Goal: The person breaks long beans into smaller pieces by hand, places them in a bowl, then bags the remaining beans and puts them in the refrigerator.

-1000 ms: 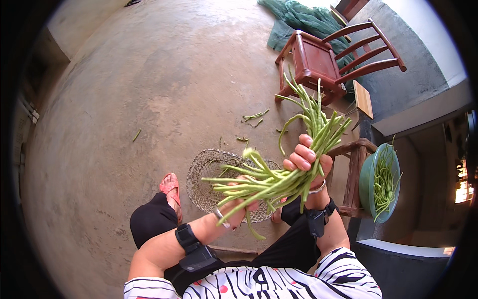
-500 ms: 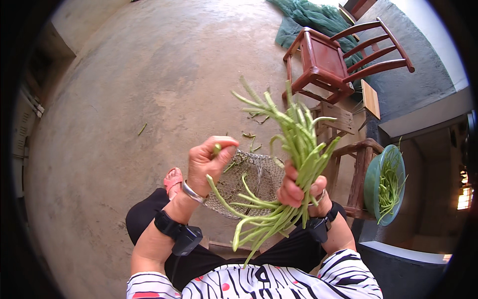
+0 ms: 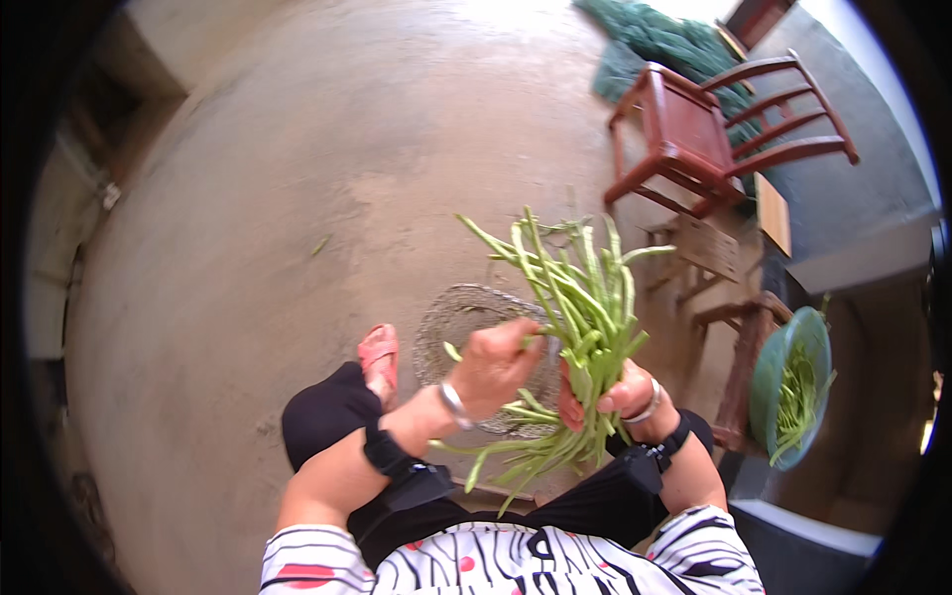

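A thick bunch of long green beans is wrapped in my right hand, its ends fanning out above and below the fist. My left hand is closed beside the bunch, fingertips against the beans at its left side. A short piece of bean pokes out of the left fist. Under both hands stands a wire mesh basket, partly covered by the hands and beans; its contents are hard to make out.
To the right, a teal basin of green beans sits on a wooden stool. Farther off are a low wooden stool, a red-brown chair and green netting. One bean piece lies on the concrete floor.
My left hand has moved right and down, from beside the bunch to touching it. The right hand still grips the beans, slightly lower. The whole view has shifted a little.
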Demonstrator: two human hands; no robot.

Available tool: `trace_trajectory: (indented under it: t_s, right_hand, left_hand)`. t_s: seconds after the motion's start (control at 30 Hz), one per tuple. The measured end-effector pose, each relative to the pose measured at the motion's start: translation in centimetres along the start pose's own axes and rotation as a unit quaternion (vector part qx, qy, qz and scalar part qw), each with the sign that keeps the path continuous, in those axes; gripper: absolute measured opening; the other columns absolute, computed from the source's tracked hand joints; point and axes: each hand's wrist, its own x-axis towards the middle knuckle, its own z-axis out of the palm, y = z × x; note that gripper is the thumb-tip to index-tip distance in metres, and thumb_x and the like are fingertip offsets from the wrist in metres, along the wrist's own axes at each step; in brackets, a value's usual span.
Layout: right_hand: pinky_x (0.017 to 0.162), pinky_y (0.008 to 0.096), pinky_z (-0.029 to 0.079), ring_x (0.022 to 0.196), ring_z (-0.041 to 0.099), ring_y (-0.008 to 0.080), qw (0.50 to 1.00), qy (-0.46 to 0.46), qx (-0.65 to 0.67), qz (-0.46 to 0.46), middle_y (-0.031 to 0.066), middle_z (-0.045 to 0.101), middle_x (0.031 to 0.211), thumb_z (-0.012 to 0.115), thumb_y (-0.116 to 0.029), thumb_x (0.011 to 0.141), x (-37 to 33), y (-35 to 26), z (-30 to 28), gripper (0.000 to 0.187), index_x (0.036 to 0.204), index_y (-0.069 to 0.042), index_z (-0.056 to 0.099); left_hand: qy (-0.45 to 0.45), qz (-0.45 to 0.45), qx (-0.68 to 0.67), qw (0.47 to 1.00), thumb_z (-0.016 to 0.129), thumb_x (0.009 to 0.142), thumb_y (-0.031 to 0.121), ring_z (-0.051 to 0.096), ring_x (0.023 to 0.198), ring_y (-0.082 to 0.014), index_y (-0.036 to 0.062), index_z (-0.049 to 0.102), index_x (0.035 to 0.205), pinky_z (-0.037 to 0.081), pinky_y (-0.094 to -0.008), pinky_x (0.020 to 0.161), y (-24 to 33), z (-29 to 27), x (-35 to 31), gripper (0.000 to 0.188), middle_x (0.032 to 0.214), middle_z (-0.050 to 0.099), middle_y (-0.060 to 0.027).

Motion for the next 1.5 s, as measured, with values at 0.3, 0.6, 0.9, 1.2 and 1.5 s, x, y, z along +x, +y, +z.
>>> trace_trajectory:
  t_s: [0.3,0.6,0.9,1.2,1.5]
  right_hand:
    - [0.057,0.0372,0.049,0.063,0.059,0.0277,0.991,0.087,-0.099,-0.013,0.0168,0.059,0.071,0.067,-0.013,0.059,1.6,1.1,0.9,0.047,0.099,0.004,0.051]
    - [0.06,0.0381,0.048,0.066,0.059,0.028,0.993,0.042,-0.08,-0.08,0.0148,0.057,0.073,0.067,-0.01,0.063,2.1,0.7,0.3,0.048,0.104,0.002,0.045]
    - [0.068,0.0316,0.05,0.075,0.059,0.0206,0.975,0.193,-0.059,-0.097,0.0111,0.06,0.085,0.065,-0.011,0.067,3.6,1.4,0.9,0.039,0.102,0.003,0.052]
    - [0.086,0.0292,0.044,0.093,0.055,0.0162,0.962,0.254,-0.015,-0.097,0.0064,0.057,0.103,0.063,-0.002,0.067,4.1,3.2,0.6,0.046,0.111,0.0,0.05]
    - [0.082,0.0277,0.045,0.092,0.055,0.0136,0.958,0.275,-0.052,-0.059,0.0043,0.056,0.1,0.066,-0.004,0.067,4.6,4.5,0.2,0.049,0.113,-0.001,0.048]
  left_hand:
    - [0.142,-0.277,-0.105,0.944,0.051,0.083,0.014,0.054,0.056,-0.0204,0.001,0.057,0.079,0.043,-0.034,0.051,-2.2,3.2,-0.2,0.015,0.066,0.057,-0.01]
    - [0.301,-0.203,-0.258,0.896,0.048,0.09,0.016,0.037,0.047,-0.0029,0.0057,0.049,0.08,0.032,-0.0183,0.039,-1.4,-3.4,3.2,0.014,0.058,0.042,0.0047]
    - [0.038,-0.267,-0.432,0.861,0.053,0.089,0.02,0.045,0.052,-0.0092,0.0064,0.052,0.08,0.039,-0.0228,0.049,-0.7,-0.6,1.4,0.016,0.063,0.049,0.0001]
    - [0.099,-0.25,-0.526,0.807,0.056,0.086,0.014,0.048,0.068,-0.0085,0.0059,0.054,0.086,0.041,-0.0222,0.066,-1.9,1.1,0.4,0.009,0.077,0.054,0.0001]
    - [0.111,-0.242,-0.484,0.834,0.048,0.09,0.011,0.057,0.085,-0.0127,-0.0009,0.051,0.107,0.046,-0.0262,0.077,-2.1,1.8,0.3,0.021,0.096,0.059,-0.0062]
